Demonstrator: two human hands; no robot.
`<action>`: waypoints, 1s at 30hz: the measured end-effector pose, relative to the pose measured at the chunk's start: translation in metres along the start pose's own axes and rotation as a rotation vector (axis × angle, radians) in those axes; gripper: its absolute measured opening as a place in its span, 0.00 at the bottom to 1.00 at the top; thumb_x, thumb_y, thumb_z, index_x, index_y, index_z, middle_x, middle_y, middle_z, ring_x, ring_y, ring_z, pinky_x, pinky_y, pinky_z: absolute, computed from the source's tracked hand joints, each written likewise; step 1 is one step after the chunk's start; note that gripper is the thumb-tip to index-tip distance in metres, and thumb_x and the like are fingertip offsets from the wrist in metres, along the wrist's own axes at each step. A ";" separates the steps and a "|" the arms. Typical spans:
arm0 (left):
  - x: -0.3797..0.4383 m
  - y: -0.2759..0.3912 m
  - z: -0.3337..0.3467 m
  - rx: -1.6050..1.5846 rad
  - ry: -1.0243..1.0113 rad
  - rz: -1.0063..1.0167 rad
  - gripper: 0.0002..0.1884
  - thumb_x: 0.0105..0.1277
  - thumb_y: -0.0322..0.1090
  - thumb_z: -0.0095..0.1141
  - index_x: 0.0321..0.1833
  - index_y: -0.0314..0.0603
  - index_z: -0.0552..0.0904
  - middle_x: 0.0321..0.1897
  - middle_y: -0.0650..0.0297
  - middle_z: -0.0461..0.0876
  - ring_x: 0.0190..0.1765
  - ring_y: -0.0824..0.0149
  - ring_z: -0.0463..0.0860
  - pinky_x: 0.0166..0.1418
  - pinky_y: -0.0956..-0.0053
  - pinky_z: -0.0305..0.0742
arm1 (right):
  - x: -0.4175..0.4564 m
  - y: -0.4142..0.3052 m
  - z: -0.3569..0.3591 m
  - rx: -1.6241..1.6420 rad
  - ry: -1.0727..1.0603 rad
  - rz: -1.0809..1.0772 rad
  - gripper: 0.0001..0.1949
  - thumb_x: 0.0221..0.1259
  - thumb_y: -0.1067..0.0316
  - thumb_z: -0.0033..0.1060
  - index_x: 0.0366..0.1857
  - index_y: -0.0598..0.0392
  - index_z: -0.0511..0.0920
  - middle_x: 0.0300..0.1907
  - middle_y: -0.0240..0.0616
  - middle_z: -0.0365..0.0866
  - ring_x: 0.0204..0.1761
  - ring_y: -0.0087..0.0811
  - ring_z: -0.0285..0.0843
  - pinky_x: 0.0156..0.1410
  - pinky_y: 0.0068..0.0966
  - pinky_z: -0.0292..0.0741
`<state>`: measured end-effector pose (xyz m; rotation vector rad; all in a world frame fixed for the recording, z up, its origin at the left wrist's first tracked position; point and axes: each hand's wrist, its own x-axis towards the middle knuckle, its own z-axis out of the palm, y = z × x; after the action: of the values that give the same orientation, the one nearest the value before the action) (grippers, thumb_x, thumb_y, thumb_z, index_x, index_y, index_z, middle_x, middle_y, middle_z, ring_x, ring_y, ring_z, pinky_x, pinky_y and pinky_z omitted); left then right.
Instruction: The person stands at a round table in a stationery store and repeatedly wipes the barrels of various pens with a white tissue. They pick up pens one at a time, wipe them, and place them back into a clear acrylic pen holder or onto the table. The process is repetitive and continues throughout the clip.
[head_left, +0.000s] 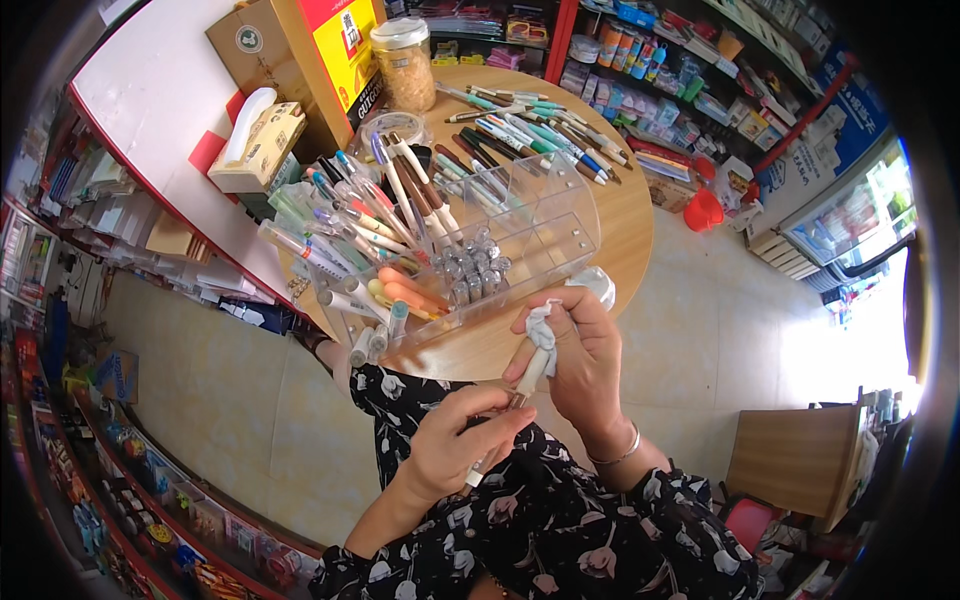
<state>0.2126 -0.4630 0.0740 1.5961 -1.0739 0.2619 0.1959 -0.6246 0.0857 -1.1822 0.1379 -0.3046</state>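
Note:
My left hand (469, 439) grips a brown and white pen (517, 401) by its lower part, over my lap. Around the pen's upper, white part my right hand (581, 352) pinches a crumpled white tissue (541, 334). Just beyond both hands, a clear plastic pen organizer (525, 274) stands on the round wooden table (480, 349). Its left compartments hold many pens and markers, and silver-topped pens (472, 270) stand near its middle. Behind it lie loose pens (540, 135) in a spread pile. A white crumpled wad (594, 285) rests at the table's edge, partly behind my right hand.
A lidded clear jar (405, 67), a roll of clear tape (390, 129), a tissue box (259, 146) and a tall yellow and red box (341, 52) stand towards the back left. Stocked shelves surround the table. A red bucket (703, 210) is on the floor at right.

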 end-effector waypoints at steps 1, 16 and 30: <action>-0.001 -0.001 0.000 -0.026 0.021 -0.018 0.16 0.52 0.17 0.65 0.45 0.34 0.83 0.40 0.55 0.78 0.34 0.65 0.81 0.35 0.76 0.76 | 0.000 0.000 0.000 0.053 -0.010 0.040 0.08 0.76 0.70 0.41 0.47 0.63 0.71 0.36 0.43 0.80 0.27 0.29 0.83 0.31 0.23 0.82; -0.012 -0.015 0.023 -1.038 0.137 -0.555 0.17 0.80 0.43 0.32 0.60 0.38 0.63 0.24 0.65 0.68 0.25 0.75 0.64 0.37 0.75 0.70 | -0.004 -0.007 -0.011 0.085 0.112 0.092 0.10 0.78 0.63 0.39 0.47 0.56 0.72 0.41 0.43 0.84 0.40 0.22 0.76 0.45 0.18 0.71; -0.010 -0.014 0.010 -0.732 0.007 -0.633 0.40 0.75 0.30 0.42 0.78 0.52 0.30 0.52 0.63 0.72 0.36 0.75 0.70 0.38 0.80 0.66 | -0.024 0.001 -0.004 -0.443 -0.445 -0.115 0.26 0.65 0.79 0.53 0.68 0.59 0.64 0.62 0.46 0.69 0.61 0.33 0.68 0.64 0.29 0.70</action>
<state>0.2137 -0.4675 0.0541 1.1705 -0.5086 -0.5011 0.1723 -0.6206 0.0817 -1.6728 -0.2665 -0.1053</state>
